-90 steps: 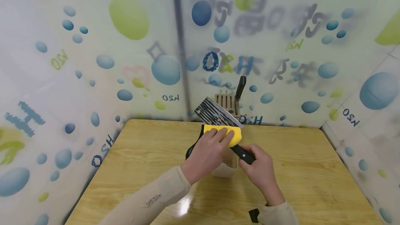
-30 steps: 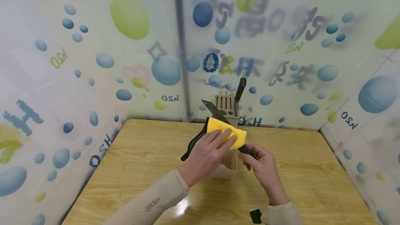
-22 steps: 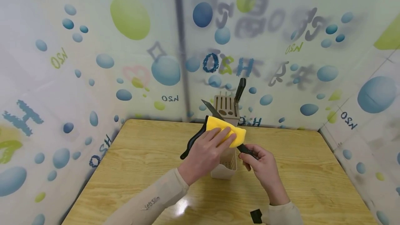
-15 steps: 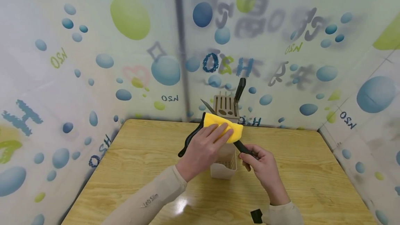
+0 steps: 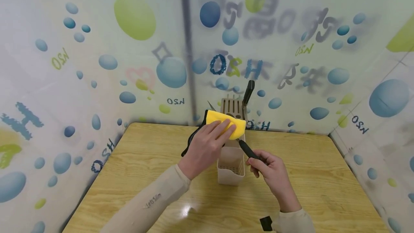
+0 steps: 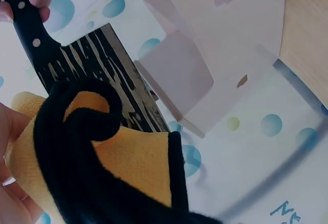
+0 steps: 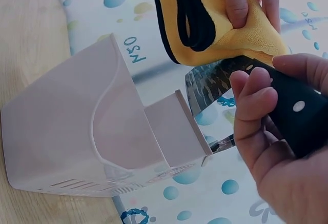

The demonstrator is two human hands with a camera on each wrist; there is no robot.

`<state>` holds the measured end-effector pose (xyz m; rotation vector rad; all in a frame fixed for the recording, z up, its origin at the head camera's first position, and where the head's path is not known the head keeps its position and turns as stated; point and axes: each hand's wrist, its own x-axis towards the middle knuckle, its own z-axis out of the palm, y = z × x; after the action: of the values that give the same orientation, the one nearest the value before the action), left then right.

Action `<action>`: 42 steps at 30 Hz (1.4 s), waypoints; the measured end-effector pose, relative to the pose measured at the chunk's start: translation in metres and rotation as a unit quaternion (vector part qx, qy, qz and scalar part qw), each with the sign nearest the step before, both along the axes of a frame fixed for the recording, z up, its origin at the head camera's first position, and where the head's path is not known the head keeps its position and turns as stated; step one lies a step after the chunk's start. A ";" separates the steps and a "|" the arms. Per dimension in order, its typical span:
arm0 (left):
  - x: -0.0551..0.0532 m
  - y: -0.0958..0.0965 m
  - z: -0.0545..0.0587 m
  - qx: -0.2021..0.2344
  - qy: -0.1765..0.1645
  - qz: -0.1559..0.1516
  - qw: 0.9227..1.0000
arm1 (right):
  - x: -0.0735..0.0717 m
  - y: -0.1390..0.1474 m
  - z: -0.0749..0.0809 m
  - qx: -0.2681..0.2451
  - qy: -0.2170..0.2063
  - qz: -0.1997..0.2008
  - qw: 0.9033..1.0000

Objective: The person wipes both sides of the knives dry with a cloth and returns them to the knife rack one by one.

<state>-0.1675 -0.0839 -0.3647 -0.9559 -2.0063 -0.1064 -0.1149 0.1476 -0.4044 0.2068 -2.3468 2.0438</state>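
My right hand (image 5: 271, 170) grips the black riveted handle of a cleaver (image 6: 105, 73), whose blade has a dark streaked pattern. In the head view the blade points up and left, mostly hidden behind a yellow cloth (image 5: 231, 127) with black edging; only a thin tip shows. My left hand (image 5: 203, 146) pinches that cloth, folded over the blade, with the fingers on top. Seen from the right wrist, the cloth (image 7: 200, 24) lies against the blade near the handle, with part of the streaked face bare below it.
A beige slotted knife holder (image 5: 231, 177) stands on the wooden table (image 5: 155, 154) just beyond and below the hands. A black-handled tool (image 5: 249, 91) sticks up from its back right. Behind the table rises a bubble-patterned wall (image 5: 139, 64). A small black piece (image 5: 266, 223) shows by the right cuff.
The cleaver has turned from its broad face to nearly edge-on in the head view. Lately my left hand and the cloth have slid up and left along the blade, baring more handle.
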 end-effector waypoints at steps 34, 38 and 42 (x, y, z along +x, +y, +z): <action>-0.040 -0.015 0.006 0.063 -0.017 -0.002 0.998 | 0.001 0.009 -0.006 -0.008 0.011 0.075 0.997; -0.044 -0.017 0.006 0.072 -0.025 0.004 0.997 | 0.001 0.009 -0.006 -0.009 0.013 0.080 0.997; -0.046 -0.018 0.005 0.079 -0.032 0.009 0.996 | 0.002 0.010 -0.007 -0.009 0.020 0.086 0.996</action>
<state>-0.2132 -0.1016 -0.3597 -0.8421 -2.0312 -0.2856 -0.1127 0.1571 -0.4115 0.4606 -2.3610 2.1100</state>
